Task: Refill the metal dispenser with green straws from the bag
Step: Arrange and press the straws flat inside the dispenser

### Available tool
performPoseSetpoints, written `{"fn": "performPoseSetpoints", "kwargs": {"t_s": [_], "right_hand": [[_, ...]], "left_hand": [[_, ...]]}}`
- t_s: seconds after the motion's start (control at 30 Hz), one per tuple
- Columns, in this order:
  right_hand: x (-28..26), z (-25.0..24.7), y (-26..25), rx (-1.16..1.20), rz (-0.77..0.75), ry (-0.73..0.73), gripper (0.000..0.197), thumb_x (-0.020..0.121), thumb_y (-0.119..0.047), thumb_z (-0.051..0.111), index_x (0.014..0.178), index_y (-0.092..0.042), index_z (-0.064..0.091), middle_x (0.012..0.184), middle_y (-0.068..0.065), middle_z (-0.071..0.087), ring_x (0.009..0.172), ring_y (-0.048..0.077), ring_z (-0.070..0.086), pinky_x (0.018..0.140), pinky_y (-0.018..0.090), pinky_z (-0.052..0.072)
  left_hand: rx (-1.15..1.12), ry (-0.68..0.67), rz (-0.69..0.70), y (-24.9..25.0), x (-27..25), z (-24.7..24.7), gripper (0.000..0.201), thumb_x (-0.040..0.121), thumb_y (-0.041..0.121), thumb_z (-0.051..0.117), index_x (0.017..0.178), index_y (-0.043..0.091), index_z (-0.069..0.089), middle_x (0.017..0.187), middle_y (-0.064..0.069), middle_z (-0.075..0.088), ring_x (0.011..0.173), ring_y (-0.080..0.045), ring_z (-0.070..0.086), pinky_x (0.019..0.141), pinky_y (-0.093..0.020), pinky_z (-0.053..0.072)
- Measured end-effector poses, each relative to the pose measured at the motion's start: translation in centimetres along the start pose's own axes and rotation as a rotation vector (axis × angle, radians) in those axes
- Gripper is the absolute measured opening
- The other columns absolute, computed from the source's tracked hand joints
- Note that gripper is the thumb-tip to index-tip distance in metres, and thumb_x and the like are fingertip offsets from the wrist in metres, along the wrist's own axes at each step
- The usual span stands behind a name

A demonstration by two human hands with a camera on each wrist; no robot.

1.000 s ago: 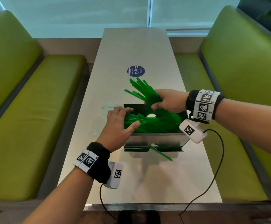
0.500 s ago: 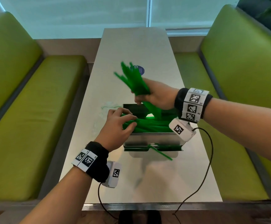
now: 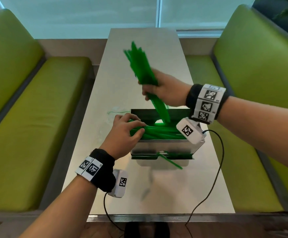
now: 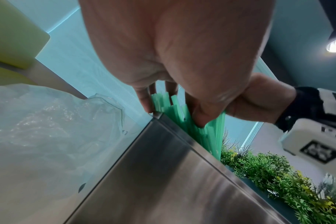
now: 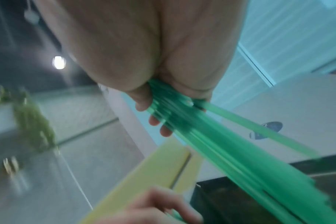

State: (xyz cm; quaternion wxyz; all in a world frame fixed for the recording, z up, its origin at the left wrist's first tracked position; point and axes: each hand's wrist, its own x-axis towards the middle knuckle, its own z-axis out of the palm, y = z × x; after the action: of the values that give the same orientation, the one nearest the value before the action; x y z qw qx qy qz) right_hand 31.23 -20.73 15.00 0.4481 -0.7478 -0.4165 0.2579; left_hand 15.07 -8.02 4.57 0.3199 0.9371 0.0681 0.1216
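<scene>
An open metal dispenser (image 3: 163,146) stands mid-table, with green straws (image 3: 162,132) lying lengthwise in it. My right hand (image 3: 150,93) grips a bundle of green straws (image 3: 141,67) steeply tilted above the box, upper ends pointing away and lower ends reaching into the opening. In the right wrist view the right hand (image 5: 163,113) curls round the blurred bundle (image 5: 230,159). My left hand (image 3: 136,127) curls over the straw ends at the box's left end. In the left wrist view the left hand (image 4: 173,106) grips those straw ends (image 4: 182,115) above the metal wall (image 4: 163,174).
A clear plastic bag (image 3: 117,112) lies flat on the table left of the dispenser; the bag (image 4: 48,128) fills the left of the left wrist view. One straw (image 3: 170,162) sticks out of the front dispensing slot. Green benches (image 3: 37,126) flank the table. Wrist cables trail off the near edge.
My right hand has lifted its bundle up and away from the box, tilting it steeper. The left hand has stayed on the straw ends at the left end.
</scene>
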Motion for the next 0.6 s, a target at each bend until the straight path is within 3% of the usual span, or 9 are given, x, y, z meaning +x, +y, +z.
{"fn": "performPoseSetpoints", "kwargs": {"t_s": [0.1, 0.23, 0.33, 0.4, 0.5, 0.6], "right_hand": [[0.2, -0.8, -0.8, 0.271, -0.045, 0.047, 0.024, 0.102, -0.005, 0.048, 0.125, -0.008, 0.044, 0.094, 0.008, 0.055, 0.081, 0.025, 0.065, 0.084, 0.043, 0.058], [-0.1, -0.1, 1.3, 0.187, 0.014, 0.116, 0.031, 0.101, -0.006, 0.051, 0.129, -0.013, 0.041, 0.097, 0.0, 0.057, 0.08, 0.019, 0.068, 0.082, 0.035, 0.06], [-0.2, 0.7, 3.9, 0.087, 0.102, 0.082, 0.043, 0.1, -0.012, 0.055, 0.139, -0.017, 0.037, 0.102, -0.003, 0.061, 0.083, 0.014, 0.072, 0.082, 0.035, 0.06], [-0.5, 0.9, 5.1, 0.038, 0.138, 0.068, 0.048, 0.1, -0.013, 0.056, 0.143, -0.019, 0.035, 0.106, -0.004, 0.062, 0.085, 0.01, 0.072, 0.08, 0.029, 0.058], [-1.1, 0.9, 5.3, -0.29, 0.128, 0.018, 0.046, 0.097, -0.014, 0.059, 0.139, -0.021, 0.042, 0.11, 0.002, 0.067, 0.092, 0.018, 0.069, 0.082, 0.032, 0.055], [-1.4, 1.0, 4.8, -0.759, 0.101, -0.137, 0.033, 0.097, -0.012, 0.057, 0.128, -0.018, 0.049, 0.101, 0.005, 0.067, 0.085, 0.023, 0.063, 0.073, 0.035, 0.051]], "left_hand": [[0.005, -0.008, -0.005, 0.0, 0.0, 0.0, 0.021, 0.095, 0.029, 0.065, 0.113, 0.028, 0.076, 0.117, 0.011, 0.056, 0.12, -0.018, 0.039, 0.103, -0.025, 0.034], [-0.001, 0.002, 0.003, -0.1, 0.0, 0.0, 0.021, 0.094, 0.03, 0.065, 0.112, 0.028, 0.077, 0.116, 0.011, 0.056, 0.119, -0.017, 0.04, 0.104, -0.028, 0.037], [0.009, 0.001, 0.006, -0.2, 0.0, 0.0, 0.021, 0.095, 0.032, 0.065, 0.112, 0.03, 0.076, 0.116, 0.011, 0.056, 0.118, -0.017, 0.039, 0.104, -0.031, 0.039], [0.015, -0.004, 0.01, -0.3, 0.0, 0.0, 0.02, 0.095, 0.033, 0.064, 0.111, 0.032, 0.076, 0.116, 0.012, 0.056, 0.118, -0.017, 0.04, 0.104, -0.032, 0.039], [0.008, -0.008, 0.014, -0.4, 0.0, 0.0, 0.019, 0.095, 0.034, 0.064, 0.11, 0.035, 0.076, 0.115, 0.013, 0.056, 0.117, -0.017, 0.04, 0.104, -0.032, 0.038], [0.012, -0.023, 0.007, -0.5, 0.1, -0.1, 0.02, 0.095, 0.035, 0.063, 0.111, 0.036, 0.075, 0.116, 0.013, 0.055, 0.118, -0.018, 0.039, 0.103, -0.03, 0.038]]}}
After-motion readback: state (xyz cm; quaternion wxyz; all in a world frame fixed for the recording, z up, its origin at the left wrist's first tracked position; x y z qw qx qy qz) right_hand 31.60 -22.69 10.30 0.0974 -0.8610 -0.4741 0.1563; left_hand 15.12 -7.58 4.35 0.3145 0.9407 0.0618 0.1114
